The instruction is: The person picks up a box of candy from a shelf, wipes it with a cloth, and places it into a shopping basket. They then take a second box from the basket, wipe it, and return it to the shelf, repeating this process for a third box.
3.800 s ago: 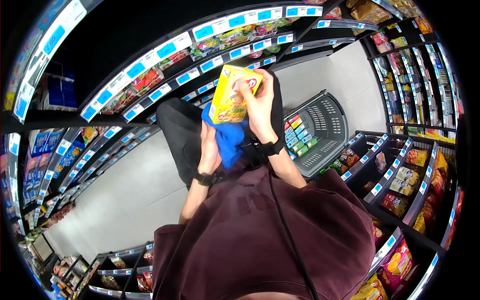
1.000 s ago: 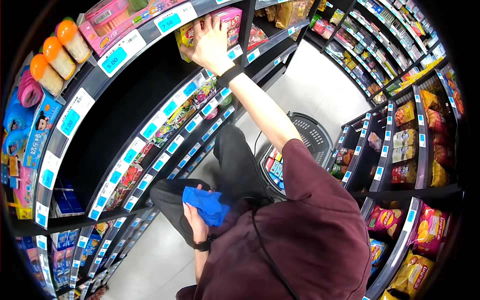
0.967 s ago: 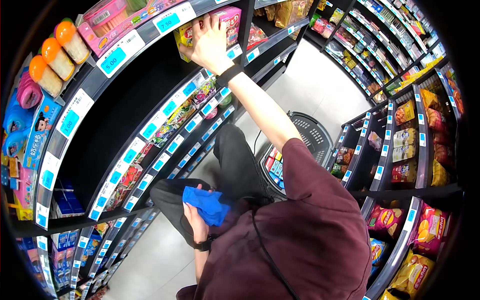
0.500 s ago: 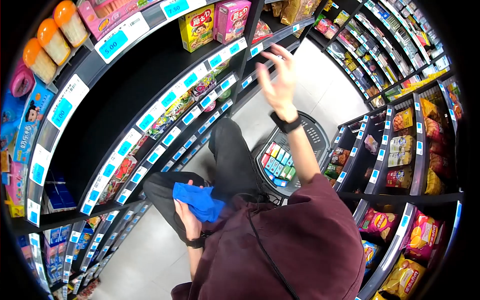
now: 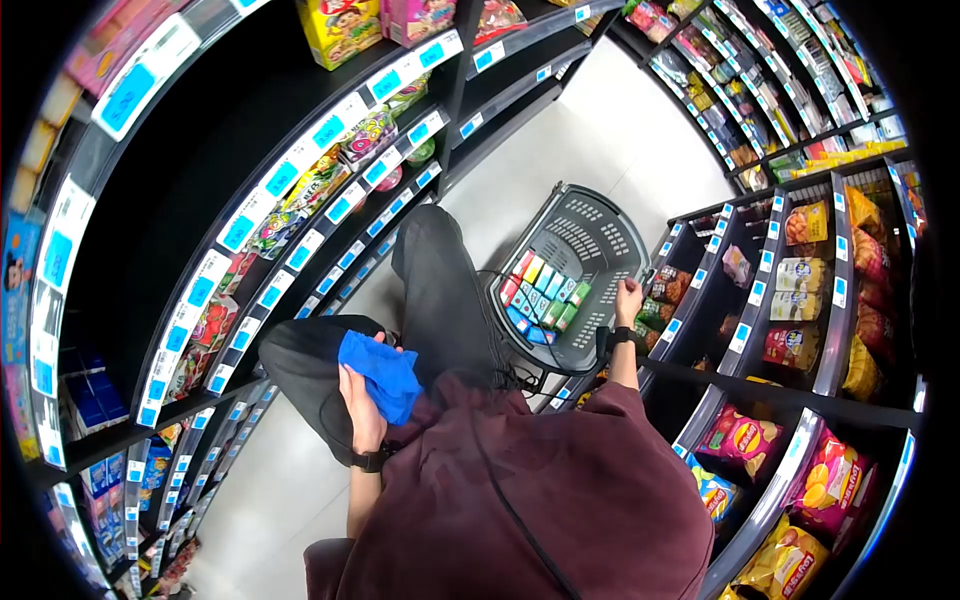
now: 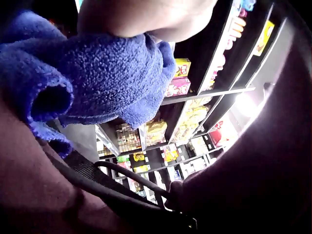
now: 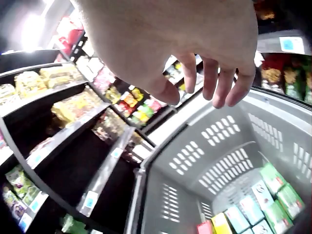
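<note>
My left hand (image 5: pixel 365 412) grips a crumpled blue cloth (image 5: pixel 380 375) over my knee; in the left wrist view the cloth (image 6: pixel 107 78) bunches below the hand (image 6: pixel 146 17). Over the right side of the grey basket (image 5: pixel 600 235) hangs my right hand (image 5: pixel 628 302), holding nothing. The right wrist view has that hand (image 7: pixel 170 44) with fingers loosely bent above the basket (image 7: pixel 185 151), not clearly touching it. Small coloured boxes (image 5: pixel 545 300) lie in rows inside. A yellow box (image 5: pixel 340 30) and a pink box (image 5: pixel 415 18) stand side by side on the shelf.
Black shelves with price labels (image 5: pixel 325 133) curve along the left, holding candy packs (image 5: pixel 368 137). Snack bags (image 5: pixel 745 438) fill the racks on the right, close to the basket. Pale floor (image 5: pixel 530 150) shows beyond the basket.
Earlier both hands were at the yellow box; later my right hand was on it at the shelf. That hand has let go and come down to the basket. The left hand still grips the cloth.
</note>
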`<state>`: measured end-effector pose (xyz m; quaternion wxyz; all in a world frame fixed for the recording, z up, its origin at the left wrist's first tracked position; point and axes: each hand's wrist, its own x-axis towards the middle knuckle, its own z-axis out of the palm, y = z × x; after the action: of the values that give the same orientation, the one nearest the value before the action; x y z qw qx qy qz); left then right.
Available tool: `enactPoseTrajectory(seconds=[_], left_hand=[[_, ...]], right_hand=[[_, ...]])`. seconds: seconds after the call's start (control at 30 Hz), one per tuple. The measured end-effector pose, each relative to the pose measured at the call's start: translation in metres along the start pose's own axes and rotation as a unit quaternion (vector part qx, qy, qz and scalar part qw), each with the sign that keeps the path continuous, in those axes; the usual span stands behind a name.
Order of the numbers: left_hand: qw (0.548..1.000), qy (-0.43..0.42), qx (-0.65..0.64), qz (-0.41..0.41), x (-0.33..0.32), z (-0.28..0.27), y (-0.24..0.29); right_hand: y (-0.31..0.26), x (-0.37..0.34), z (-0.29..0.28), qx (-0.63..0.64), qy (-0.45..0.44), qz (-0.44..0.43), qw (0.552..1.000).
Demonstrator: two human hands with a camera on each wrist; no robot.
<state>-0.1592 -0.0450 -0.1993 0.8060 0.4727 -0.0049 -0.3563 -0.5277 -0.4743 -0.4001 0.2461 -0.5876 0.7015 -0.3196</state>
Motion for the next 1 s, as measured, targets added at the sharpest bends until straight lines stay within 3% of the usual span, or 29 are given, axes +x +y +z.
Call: enactPoseTrajectory(seconds=[0.13,0.23,0.27,0.37,0.53,0.63,0.67,0.7,0.73,0.77,0.8,0.83,0.87,0.9,0.97,1.0], left_hand=[[1.000,0.000,0.014,-0.010,0.006,0.003,-0.005],[1.000,0.008,0.005,-0.018,0.008,0.005,-0.002],[1.000,0.004,0.005,-0.015,0.009,0.004,-0.002],[1.000,0.012,0.017,-0.015,0.011,0.005,-0.001],[0.999,0.012,0.037,-0.037,0.014,0.006,-0.005],[0.998,0.019,0.039,-0.043,0.016,0.003,-0.011],[0.998,0.021,0.038,-0.043,0.015,0.012,-0.009],[0.998,0.032,0.031,-0.040,0.020,0.007,-0.011],[0.997,0.041,0.026,-0.056,0.022,-0.002,-0.017],[0.994,0.051,0.024,-0.088,0.017,-0.007,-0.023],[0.993,0.033,0.040,-0.102,0.016,-0.005,-0.023],[0.990,0.033,0.015,-0.133,0.016,-0.012,-0.028],[0.989,0.042,0.023,-0.139,0.016,-0.011,-0.030],[0.990,0.052,0.029,-0.130,0.019,-0.005,-0.034],[0.987,0.057,0.054,-0.142,0.022,0.007,-0.038],[0.986,0.064,0.065,-0.141,0.026,0.008,-0.038]], right_hand=[[0.123,-0.022,0.032,-0.077,-0.043,0.065,0.994],[0.147,-0.060,0.039,-0.157,-0.084,0.114,0.977],[0.124,-0.075,0.038,-0.162,-0.068,0.131,0.976],[0.136,-0.078,0.065,-0.164,-0.095,0.073,0.979],[0.157,-0.070,0.097,-0.113,-0.157,0.076,0.978],[0.122,-0.070,0.094,-0.120,-0.178,0.109,0.971],[0.135,-0.066,0.102,-0.098,-0.192,0.101,0.971],[0.154,-0.067,0.109,0.053,-0.188,-0.015,0.981],[0.170,-0.069,0.123,0.230,-0.249,-0.002,0.941],[0.176,-0.069,0.113,0.100,-0.303,0.071,0.945],[0.134,-0.074,0.102,-0.007,-0.315,0.117,0.942],[0.210,-0.077,0.142,-0.038,-0.260,0.086,0.961],[0.138,-0.072,0.111,-0.100,-0.383,0.130,0.909],[0.102,-0.082,0.095,-0.014,-0.379,0.210,0.901],[0.116,-0.087,0.102,-0.087,-0.341,0.113,0.929],[0.126,-0.088,0.110,-0.104,-0.289,0.126,0.943]])
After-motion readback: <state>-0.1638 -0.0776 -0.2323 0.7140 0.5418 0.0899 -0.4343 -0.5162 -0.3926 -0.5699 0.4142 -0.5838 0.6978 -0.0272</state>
